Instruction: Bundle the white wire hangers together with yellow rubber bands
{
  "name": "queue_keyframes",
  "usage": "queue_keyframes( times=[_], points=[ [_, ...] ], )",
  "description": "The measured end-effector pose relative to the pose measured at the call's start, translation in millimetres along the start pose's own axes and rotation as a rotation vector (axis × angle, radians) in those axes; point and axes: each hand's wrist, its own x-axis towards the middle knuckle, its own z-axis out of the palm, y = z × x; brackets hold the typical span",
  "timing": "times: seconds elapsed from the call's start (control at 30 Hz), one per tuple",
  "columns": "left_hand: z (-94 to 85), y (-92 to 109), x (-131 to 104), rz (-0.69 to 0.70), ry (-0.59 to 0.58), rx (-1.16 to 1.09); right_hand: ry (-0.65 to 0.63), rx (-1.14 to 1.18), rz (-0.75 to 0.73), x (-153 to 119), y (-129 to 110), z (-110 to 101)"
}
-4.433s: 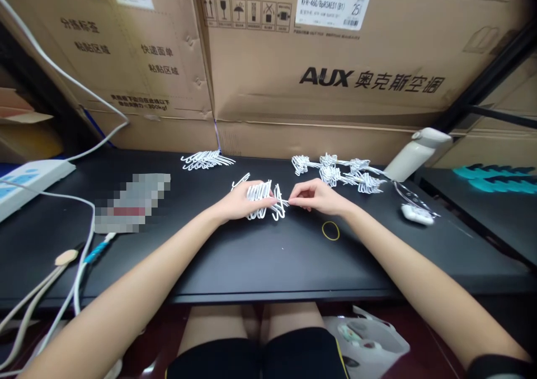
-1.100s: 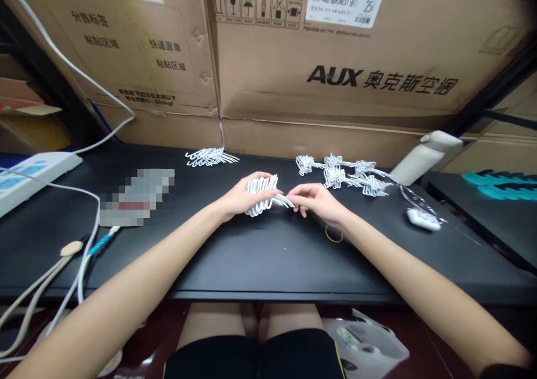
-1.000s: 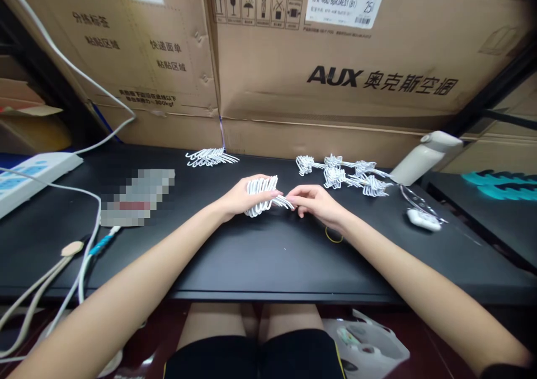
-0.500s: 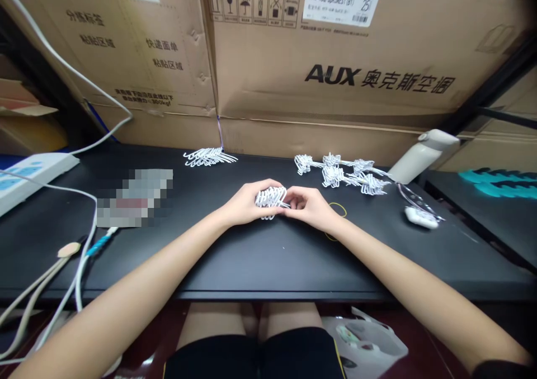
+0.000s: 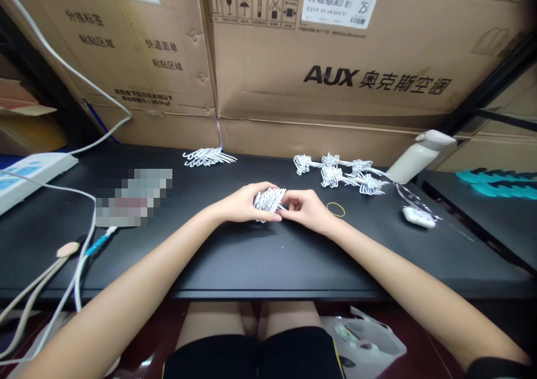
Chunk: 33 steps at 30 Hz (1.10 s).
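Head view, starting near: what comes first?

– Dark shorts (image 5: 251, 352) on the wearer's lap, with a translucent plastic bag (image 5: 375, 342) to the right, both below the near edge of a black tabletop (image 5: 285, 270).

– And the hands?

– Close together over the middle of the tabletop. The left hand (image 5: 245, 203) is wrapped round a bundle of white hooks (image 5: 268, 201), thumb along the near side, fingers on the far side. The right hand (image 5: 304, 208) has its thumb and fingers bent at the bundle's right end; I can't tell whether they grip it.

– Anything beside them?

– A yellow rubber band (image 5: 334, 203) lies just right of the right hand. Farther right sits a white case (image 5: 419, 217); well to the left, a pixelated grey object (image 5: 136, 197).

– Farther back?

– Bunches of white hooks (image 5: 331, 176) on the right, near a pale bottle (image 5: 415, 161); a fanned row of white hooks (image 5: 208, 157) on the left. At the far side, cardboard boxes (image 5: 260, 77) stand side by side, lettered AUX.
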Motion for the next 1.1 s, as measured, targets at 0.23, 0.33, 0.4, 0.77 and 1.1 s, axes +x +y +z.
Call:
queue_keyframes(
  times=[0.23, 0.33, 0.4, 0.77, 1.1],
  points=[
    [-3.5, 6.0, -0.1, 0.025, 0.028, -0.101, 0.042, -0.089, -0.186, -2.3, -5.5, -0.7],
    [-1.6, 5.4, 0.5, 0.043, 0.044, -0.097, 0.061, -0.074, -0.249, -1.8, -5.2, 0.0],
    [-0.2, 5.3, 0.5, 0.036, 0.051, -0.069, 0.083, -0.068, -0.285, -1.7, -4.3, 1.7],
    [-5.5, 10.3, -2.6, 0.041, -0.094, -0.045, -0.090, 0.132, -0.009, -3.3, -7.2, -8.2],
    [-5.9, 8.6, -3.0, -0.014, -0.039, -0.062, 0.039, -0.145, -0.022, -6.9, -13.7, 11.9]
  ],
)
